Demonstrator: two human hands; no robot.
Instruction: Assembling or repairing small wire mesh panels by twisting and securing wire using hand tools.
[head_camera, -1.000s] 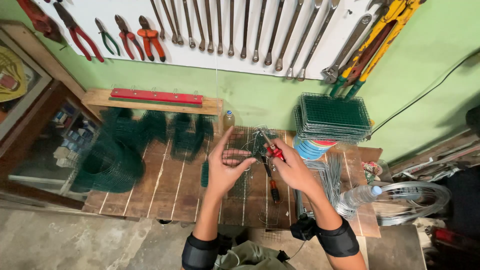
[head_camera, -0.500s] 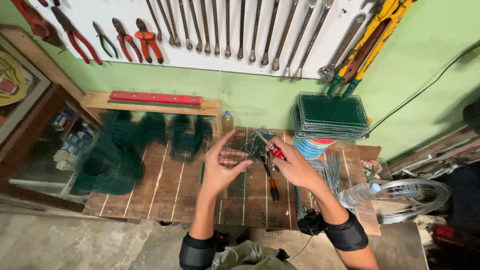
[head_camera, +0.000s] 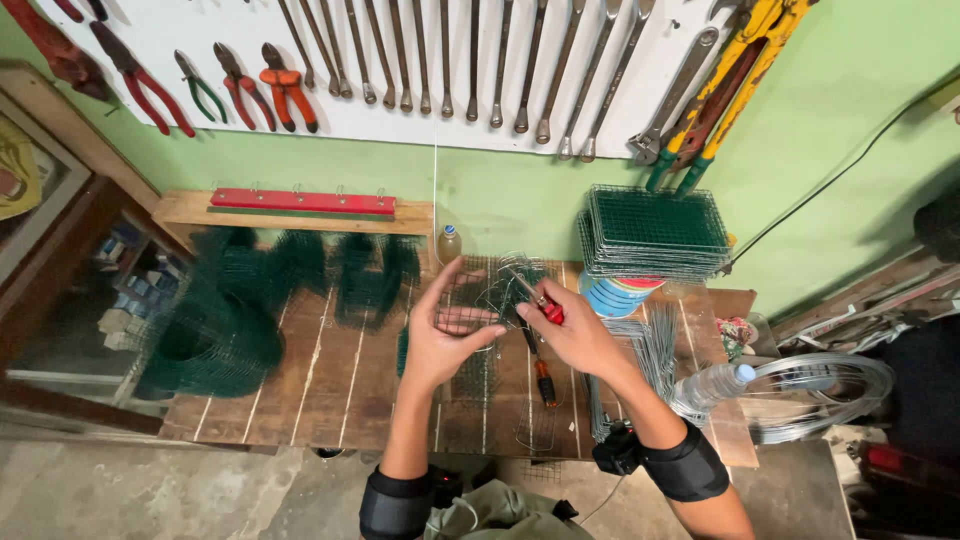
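Head view: pliers (head_camera: 530, 298) jaws indistinct

Single head view, steeply down over workbench (head_camera: 300, 390).

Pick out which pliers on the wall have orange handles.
The orange-handled pliers, third of the four hanging at the board's left; their neighbours have red or green handles.

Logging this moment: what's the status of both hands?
Left hand holds small wire mesh piece. Right hand grips red-handled pliers at mesh. Nothing blocking.
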